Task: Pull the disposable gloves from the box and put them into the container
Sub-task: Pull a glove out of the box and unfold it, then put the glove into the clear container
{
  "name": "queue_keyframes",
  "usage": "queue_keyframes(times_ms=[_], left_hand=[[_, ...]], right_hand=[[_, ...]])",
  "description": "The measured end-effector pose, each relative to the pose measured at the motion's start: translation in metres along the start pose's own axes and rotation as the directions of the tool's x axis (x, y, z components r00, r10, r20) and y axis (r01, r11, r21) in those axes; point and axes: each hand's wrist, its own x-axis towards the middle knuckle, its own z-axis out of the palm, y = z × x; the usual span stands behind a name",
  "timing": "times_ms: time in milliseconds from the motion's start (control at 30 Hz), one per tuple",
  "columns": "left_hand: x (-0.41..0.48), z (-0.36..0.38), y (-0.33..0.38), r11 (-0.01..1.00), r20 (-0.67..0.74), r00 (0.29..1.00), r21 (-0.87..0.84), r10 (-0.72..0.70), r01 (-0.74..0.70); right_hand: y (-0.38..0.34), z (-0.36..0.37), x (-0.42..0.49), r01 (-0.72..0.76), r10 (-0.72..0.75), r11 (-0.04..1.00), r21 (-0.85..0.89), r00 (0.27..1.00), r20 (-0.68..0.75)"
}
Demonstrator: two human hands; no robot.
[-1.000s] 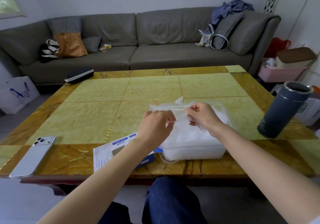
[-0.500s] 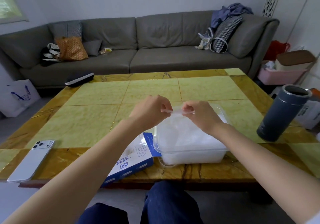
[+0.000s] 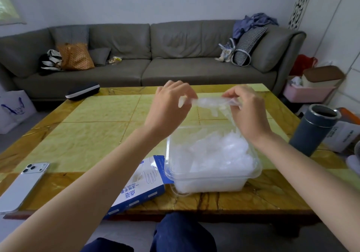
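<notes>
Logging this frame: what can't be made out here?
Head view, all items.
The glove box is partly covered by the left forearm; gloves remaining inside unknown.
The held glove is clear and blurred; one or several, cannot tell.
The container: clear gloves merge, count unreadable.
The left hand and right hand: fingertip grip hidden behind the hands' backs.

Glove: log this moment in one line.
left hand: pinches glove | right hand: pinches glove | glove: stretched above container | box: beside container

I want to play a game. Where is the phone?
In the head view, the phone lies on the table at its near-left corner, left of the glove box.
</notes>
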Motion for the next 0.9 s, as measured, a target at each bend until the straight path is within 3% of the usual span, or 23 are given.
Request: queue_keyframes(times_ms=[100,167,233,300,400,467,500,567,633,700,767,800,900], left_hand=[[-0.033,0.004,-0.01,0.997,0.205,0.979,0.067,0.017,-0.031],[-0.055,0.013,-0.02,0.992,0.428,0.904,0.121,-0.02,-0.035],[-0.074,0.027,-0.028,0.977,0.603,0.796,0.197,-0.057,-0.079],[-0.084,0.038,-0.033,0.967,0.69,0.719,0.229,-0.081,-0.112],[-0.083,0.046,-0.035,0.948,0.772,0.628,0.265,-0.1,-0.175],[-0.076,0.047,-0.033,0.923,0.835,0.539,0.287,-0.11,-0.256],[-0.072,0.048,-0.032,0.913,0.861,0.494,0.29,-0.119,-0.286],[-0.065,0.048,-0.029,0.907,0.875,0.464,0.3,-0.138,-0.295],[-0.059,0.052,-0.026,0.91,0.83,0.537,0.328,-0.149,-0.255],[-0.056,0.062,-0.02,0.92,0.754,0.642,0.34,-0.142,-0.195],[-0.056,0.074,-0.014,0.938,0.735,0.658,0.321,-0.162,-0.128],[-0.059,0.081,-0.014,0.944,0.769,0.613,0.311,-0.181,-0.111],[-0.067,0.102,-0.019,0.928,0.9,0.323,0.349,-0.293,-0.131]], right_hand=[[0.007,0.002,-0.03,0.068,-0.06,0.997,-0.039,0.981,0.184],[0.012,0.007,-0.048,0.056,-0.036,0.997,-0.044,0.928,0.371],[0.019,0.016,-0.061,0.012,0.025,0.998,-0.064,0.832,0.554],[0.026,0.024,-0.07,-0.023,0.084,0.995,-0.097,0.722,0.687],[0.03,0.031,-0.073,-0.072,0.141,0.99,-0.121,0.549,0.824],[0.03,0.029,-0.069,-0.137,0.126,0.988,-0.067,0.483,0.866],[0.029,0.027,-0.067,-0.2,0.107,0.98,-0.009,0.485,0.868],[0.026,0.022,-0.061,-0.345,0.102,0.93,0.126,0.573,0.813],[0.023,0.021,-0.057,-0.404,0.144,0.886,0.228,0.707,0.693],[0.024,0.028,-0.055,-0.353,0.169,0.916,0.189,0.769,0.617],[0.029,0.039,-0.055,-0.211,0.139,0.977,0.026,0.728,0.672],[0.031,0.045,-0.056,-0.124,0.124,0.991,-0.054,0.674,0.729],[0.044,0.06,-0.06,0.059,0.148,0.977,-0.203,0.498,0.855]])
